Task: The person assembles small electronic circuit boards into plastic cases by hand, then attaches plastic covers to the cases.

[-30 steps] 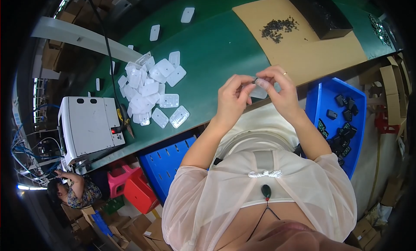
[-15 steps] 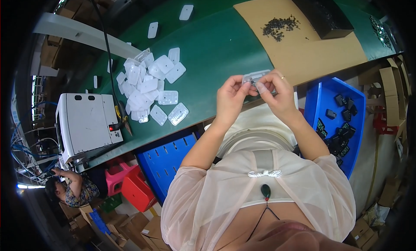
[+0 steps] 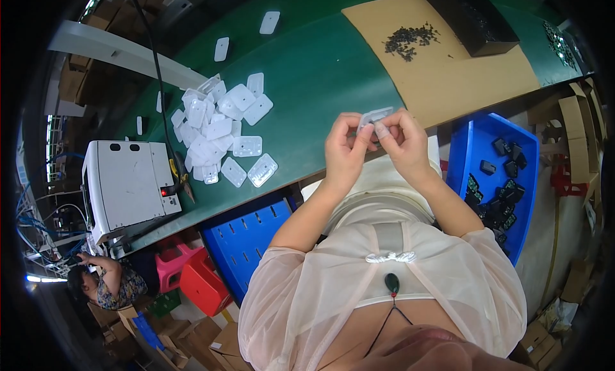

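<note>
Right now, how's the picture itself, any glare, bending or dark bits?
Head view: corners go black and the white post curves; the lower-left light strip burns out white; the green tabletop has a soft sheen; fine detail on the translucent plate between left hand and right hand is too small to tell.

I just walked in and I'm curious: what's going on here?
A person's left hand and right hand hold a translucent plate at the near edge of a green table. A pile of similar plates lies to the left. To the right, small dark parts lie on a tan sheet, and a blue bin holds black parts.
</note>
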A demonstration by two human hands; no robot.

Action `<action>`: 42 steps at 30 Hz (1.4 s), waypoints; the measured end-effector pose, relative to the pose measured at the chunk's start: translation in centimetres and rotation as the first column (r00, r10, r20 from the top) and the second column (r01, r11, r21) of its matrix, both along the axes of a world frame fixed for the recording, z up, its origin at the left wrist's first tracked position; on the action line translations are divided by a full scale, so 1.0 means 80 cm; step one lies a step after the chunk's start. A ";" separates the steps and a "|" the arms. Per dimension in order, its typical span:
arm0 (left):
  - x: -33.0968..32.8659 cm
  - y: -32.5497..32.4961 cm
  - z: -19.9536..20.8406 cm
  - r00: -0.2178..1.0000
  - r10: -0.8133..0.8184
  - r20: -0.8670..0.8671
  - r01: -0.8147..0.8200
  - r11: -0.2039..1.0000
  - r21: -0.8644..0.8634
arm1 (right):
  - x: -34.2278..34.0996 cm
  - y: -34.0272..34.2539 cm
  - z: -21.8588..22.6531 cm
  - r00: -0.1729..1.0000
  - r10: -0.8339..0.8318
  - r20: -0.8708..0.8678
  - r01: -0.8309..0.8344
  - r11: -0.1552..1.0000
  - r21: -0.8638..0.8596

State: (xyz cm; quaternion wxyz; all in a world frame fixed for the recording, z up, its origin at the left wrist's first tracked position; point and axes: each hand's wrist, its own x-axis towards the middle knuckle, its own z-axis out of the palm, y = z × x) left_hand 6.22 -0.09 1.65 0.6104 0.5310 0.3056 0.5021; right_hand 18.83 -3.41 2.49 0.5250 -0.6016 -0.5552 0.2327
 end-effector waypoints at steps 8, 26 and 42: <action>-0.011 0.001 0.008 0.990 -0.104 0.092 0.116 0.984 -0.133 | 0.018 0.002 0.018 0.991 0.038 0.131 -0.062 0.980 0.186; -0.024 0.003 -0.011 0.998 -0.042 0.055 0.055 0.960 -0.274 | 0.013 0.006 -0.035 0.807 0.251 -0.535 -0.320 0.947 -0.039; -0.116 0.103 -0.054 0.733 0.269 -0.624 -0.175 0.962 0.209 | 0.312 -0.176 -0.200 0.635 -0.575 0.516 0.769 0.405 -0.496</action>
